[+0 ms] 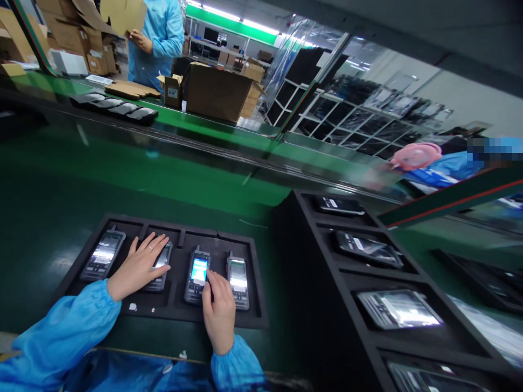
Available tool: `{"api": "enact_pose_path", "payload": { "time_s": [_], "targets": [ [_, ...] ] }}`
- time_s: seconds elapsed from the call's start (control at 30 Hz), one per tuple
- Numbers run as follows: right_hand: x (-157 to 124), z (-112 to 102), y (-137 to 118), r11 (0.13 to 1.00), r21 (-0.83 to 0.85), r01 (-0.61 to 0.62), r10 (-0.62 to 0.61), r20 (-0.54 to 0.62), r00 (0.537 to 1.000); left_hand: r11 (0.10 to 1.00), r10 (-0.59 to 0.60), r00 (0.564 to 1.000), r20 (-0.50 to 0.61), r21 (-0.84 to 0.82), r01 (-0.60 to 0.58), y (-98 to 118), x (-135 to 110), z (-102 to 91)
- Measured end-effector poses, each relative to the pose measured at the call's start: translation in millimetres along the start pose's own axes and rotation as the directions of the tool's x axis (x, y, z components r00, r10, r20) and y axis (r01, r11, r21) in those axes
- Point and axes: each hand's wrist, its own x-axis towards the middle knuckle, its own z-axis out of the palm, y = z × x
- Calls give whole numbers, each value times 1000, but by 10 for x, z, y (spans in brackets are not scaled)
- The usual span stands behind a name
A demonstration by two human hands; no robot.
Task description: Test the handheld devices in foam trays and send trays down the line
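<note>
A black foam tray lies on the green work surface in front of me with several handheld phones in its slots. My left hand lies flat, fingers spread, over the second phone. My right hand rests on the tray's lower part, its fingers curled and a fingertip pressing the keypad of the third phone, whose screen glows blue-white. The leftmost phone and the fourth phone lie untouched, screens lit.
A tall black stack of trays with wrapped devices stands at my right. Beyond runs a green conveyor with dark pouches and cardboard boxes. A person in a blue coat stands at the far side; another person's sleeve shows at right.
</note>
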Motion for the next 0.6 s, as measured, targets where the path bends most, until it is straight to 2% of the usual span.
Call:
{"api": "enact_pose_path", "payload": {
  "time_s": [0.33,0.6],
  "targets": [
    [11,-14,-26,1000,-12,13,-13,1,1000,986,-12,991,-133,-164,-10,35,-173,160],
    [11,-16,-12,1000,-1,10,-10,6,1000,965,-3,991,-136,-259,-33,18,-190,170]
  ]
}}
